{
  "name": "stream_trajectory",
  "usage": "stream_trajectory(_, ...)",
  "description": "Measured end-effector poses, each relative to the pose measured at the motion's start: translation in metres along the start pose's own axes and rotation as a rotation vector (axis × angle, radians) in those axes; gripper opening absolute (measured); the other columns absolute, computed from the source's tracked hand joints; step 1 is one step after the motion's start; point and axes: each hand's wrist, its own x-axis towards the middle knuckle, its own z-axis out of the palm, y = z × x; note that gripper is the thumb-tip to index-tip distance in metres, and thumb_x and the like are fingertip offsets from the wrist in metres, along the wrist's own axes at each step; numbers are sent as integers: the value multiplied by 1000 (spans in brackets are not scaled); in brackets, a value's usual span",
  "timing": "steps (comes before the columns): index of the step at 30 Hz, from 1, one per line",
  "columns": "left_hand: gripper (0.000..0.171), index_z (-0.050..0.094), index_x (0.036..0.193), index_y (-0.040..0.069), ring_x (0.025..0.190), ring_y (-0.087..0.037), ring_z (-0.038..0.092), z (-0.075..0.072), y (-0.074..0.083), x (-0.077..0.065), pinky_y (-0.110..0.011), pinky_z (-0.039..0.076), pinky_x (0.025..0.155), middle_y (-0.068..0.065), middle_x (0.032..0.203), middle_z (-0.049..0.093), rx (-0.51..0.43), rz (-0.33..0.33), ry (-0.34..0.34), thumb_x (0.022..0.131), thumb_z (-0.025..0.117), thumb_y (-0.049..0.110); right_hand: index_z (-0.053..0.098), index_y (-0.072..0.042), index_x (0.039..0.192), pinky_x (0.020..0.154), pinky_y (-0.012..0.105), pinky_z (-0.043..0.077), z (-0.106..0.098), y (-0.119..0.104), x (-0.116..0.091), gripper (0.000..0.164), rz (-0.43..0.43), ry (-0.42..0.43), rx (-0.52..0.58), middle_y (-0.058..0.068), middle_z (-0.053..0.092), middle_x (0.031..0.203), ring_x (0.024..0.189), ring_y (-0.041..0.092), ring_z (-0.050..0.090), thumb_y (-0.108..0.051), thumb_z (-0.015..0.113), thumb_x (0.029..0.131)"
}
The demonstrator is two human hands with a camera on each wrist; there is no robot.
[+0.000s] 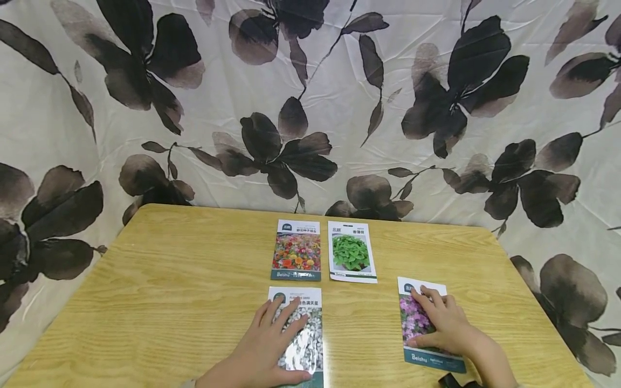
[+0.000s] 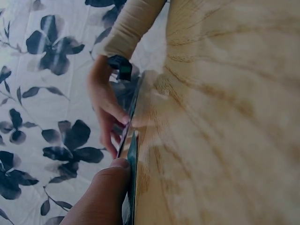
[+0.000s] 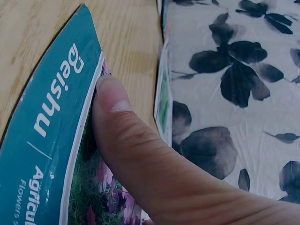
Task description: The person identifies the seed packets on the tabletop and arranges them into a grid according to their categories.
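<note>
In the head view, my left hand (image 1: 264,347) rests with spread fingers over a seed packet picturing white flowers (image 1: 308,334), its thumb across the green lower band. The left wrist view shows that thumb (image 2: 105,187) at the packet's green edge. To the right, my right hand (image 1: 443,323) lies on a slightly turned packet of purple flowers (image 1: 416,318). Its fingers reach the upper part and the thumb touches near the left edge. Close up in the right wrist view, the thumb (image 3: 126,126) presses beside the teal "Beishu" band (image 3: 51,103). My palms hide parts of both packets.
Behind the hands, a mixed-flower packet (image 1: 296,253) and a green-leaf packet (image 1: 351,253) lie side by side on the wooden table (image 1: 170,302). A floral cloth (image 1: 310,102) hangs beyond the table's far edge. A black strap device (image 1: 451,380) sits at my right wrist.
</note>
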Motion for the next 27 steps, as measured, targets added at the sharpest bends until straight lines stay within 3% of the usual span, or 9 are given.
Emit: stream_trajectory(27, 90, 45, 149, 20, 142, -43, 27, -2, 2, -1, -64, 30, 107, -11, 161, 27, 18, 6, 11, 84, 42, 83, 44, -4, 146, 84, 66, 40, 2, -20, 0, 106, -32, -40, 22, 26, 38, 145, 106, 40, 43, -65, 79, 67)
